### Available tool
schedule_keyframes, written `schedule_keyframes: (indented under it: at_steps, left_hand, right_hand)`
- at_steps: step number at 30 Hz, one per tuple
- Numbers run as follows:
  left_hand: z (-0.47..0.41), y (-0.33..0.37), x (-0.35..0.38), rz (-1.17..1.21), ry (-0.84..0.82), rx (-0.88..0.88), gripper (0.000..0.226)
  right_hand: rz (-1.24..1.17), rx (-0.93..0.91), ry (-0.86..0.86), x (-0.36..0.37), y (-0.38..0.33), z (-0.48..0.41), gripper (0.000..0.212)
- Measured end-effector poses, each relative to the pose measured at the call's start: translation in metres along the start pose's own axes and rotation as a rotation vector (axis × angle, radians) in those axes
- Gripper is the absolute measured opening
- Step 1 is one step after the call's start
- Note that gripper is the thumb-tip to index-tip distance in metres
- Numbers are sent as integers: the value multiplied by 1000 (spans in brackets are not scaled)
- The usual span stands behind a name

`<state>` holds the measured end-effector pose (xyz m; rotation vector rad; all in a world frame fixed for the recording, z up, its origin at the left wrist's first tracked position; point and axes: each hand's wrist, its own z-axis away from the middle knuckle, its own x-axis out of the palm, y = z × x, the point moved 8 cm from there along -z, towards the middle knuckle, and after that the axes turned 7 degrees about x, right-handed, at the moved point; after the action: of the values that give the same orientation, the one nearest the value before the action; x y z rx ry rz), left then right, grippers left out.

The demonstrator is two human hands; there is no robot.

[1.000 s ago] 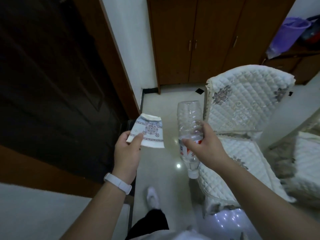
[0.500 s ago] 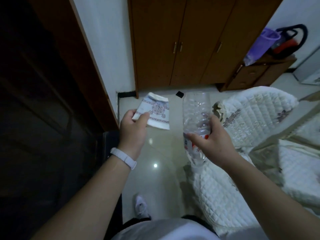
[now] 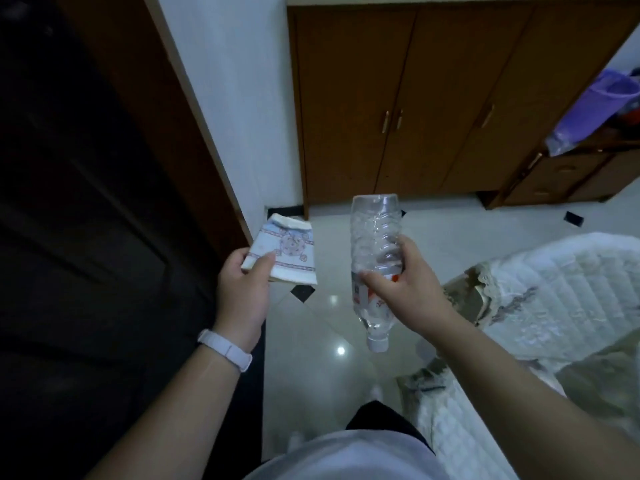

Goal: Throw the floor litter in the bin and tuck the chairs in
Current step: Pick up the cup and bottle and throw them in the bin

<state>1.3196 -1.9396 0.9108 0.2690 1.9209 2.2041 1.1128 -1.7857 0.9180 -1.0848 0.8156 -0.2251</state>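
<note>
Litter in hand, bin yet to be reached: the left hand (image 3: pixel 242 292) pinches a flattened paper cup (image 3: pixel 284 252), the right hand (image 3: pixel 412 289) grips an upturned plastic bottle (image 3: pixel 375 237) above the floor (image 3: pixel 311 341); a quilt-covered chair (image 3: pixel 561 292) waits untucked.

At centre left of the frame, the flattened white paper cup (image 3: pixel 287 251) carries pale blue bands and a round reddish medallion, while the clear ribbed plastic bottle (image 3: pixel 375 237) beside it has a red-and-white label and a white cap. The glossy white tiled floor (image 3: pixel 450 233) is set with small black diamonds, and the brown wooden cabinet (image 3: pixel 433 98) above has brass-coloured handles. At right, the quilted white chair cover (image 3: pixel 561 289) bears grey-brown flower motifs, and a purple plastic bucket (image 3: pixel 595 109) shows at upper right.
</note>
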Motion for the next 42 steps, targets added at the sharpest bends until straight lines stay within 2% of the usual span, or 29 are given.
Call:
schedule_keyframes:
  at_steps: [5, 9, 14, 18, 23, 34, 38, 42]
  left_hand:
    - [-33, 19, 71, -18, 21, 25, 19]
    - [-60, 30, 140, -36, -44, 22, 19]
    - [-82, 37, 202, -55, -104, 48, 12]
    - [-118, 36, 231, -96, -133, 47, 16]
    - [-173, 24, 275, -97, -217, 33, 19]
    - [-354, 19, 381, -60, -477, -43, 6]
    - [-412, 23, 424, -55, -574, -70, 13]
    - [-432, 20, 481, -34, -667, -119, 16]
  right_hand:
    - [5, -21, -61, -44, 0, -63, 74]
    - [-35, -2, 1, -103, 3, -107, 55]
    - [-83, 41, 48, -144, 20, -145, 53]
    - [-108, 94, 90, -160, 31, -175, 44]
    - [-92, 151, 136, -165, 42, -216, 55]
    - [-52, 332, 344, -168, 17, -361, 58]
    - [-15, 327, 429, -175, -8, -400, 59]
    - [-4, 378, 541, -202, -6, -411, 57]
